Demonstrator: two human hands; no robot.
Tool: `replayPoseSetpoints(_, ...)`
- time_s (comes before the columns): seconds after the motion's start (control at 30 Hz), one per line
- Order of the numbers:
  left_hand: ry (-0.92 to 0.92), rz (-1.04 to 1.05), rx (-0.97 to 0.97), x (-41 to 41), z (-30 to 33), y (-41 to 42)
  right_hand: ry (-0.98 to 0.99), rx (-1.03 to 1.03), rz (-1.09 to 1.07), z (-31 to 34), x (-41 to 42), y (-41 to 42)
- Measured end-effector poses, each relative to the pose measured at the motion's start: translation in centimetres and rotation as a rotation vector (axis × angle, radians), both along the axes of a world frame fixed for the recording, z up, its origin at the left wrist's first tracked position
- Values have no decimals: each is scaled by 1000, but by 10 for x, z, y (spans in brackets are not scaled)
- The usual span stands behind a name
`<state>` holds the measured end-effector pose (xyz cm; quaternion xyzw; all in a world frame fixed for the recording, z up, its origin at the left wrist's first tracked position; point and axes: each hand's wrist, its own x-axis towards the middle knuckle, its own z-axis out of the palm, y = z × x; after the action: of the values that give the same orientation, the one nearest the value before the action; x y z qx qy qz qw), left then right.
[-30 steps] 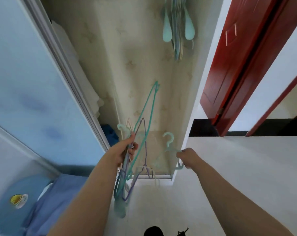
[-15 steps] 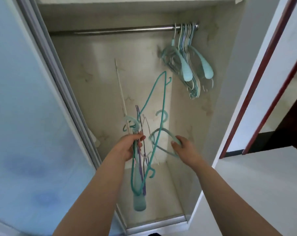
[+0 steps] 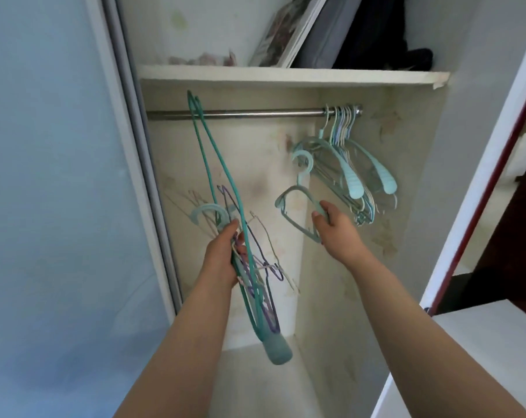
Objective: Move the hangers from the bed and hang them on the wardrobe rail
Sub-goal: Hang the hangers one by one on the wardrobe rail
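Observation:
My left hand (image 3: 224, 256) grips a bundle of hangers (image 3: 249, 282), teal, purple and pale wire ones, with a long teal one reaching up past the rail. My right hand (image 3: 335, 227) holds a single pale teal plastic hanger (image 3: 295, 203) by its shoulder, hook upward, below and left of the hung ones. The metal wardrobe rail (image 3: 255, 113) runs across under the shelf. Several hangers (image 3: 355, 173) hang bunched at the rail's right end.
A white shelf (image 3: 286, 76) above the rail carries a framed picture, a grey box and dark cloth. The sliding door (image 3: 59, 206) stands at the left with its frame beside my left arm. A red-edged door (image 3: 494, 176) is at the right.
The view has tilted up from the wardrobe floor to the rail and shelf. Both hands have risen with their hangers; the single teal hanger is now closer to the rail's right end.

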<state>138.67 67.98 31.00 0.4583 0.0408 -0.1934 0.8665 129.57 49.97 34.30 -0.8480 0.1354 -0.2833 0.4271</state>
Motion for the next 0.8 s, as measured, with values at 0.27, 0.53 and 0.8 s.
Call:
replayPoseSetpoints(0.27,25,-1,58,13,-2,11,-176,-129,-50,59,37,-1)
replayPoseSetpoints(0.53,-5,-114,109,16,-9,10,91,-174,-63,69,79,-18)
replayPoseSetpoints(0.8,-7,-249,29,20,-17,11,-18,54,-248,41,83,-46)
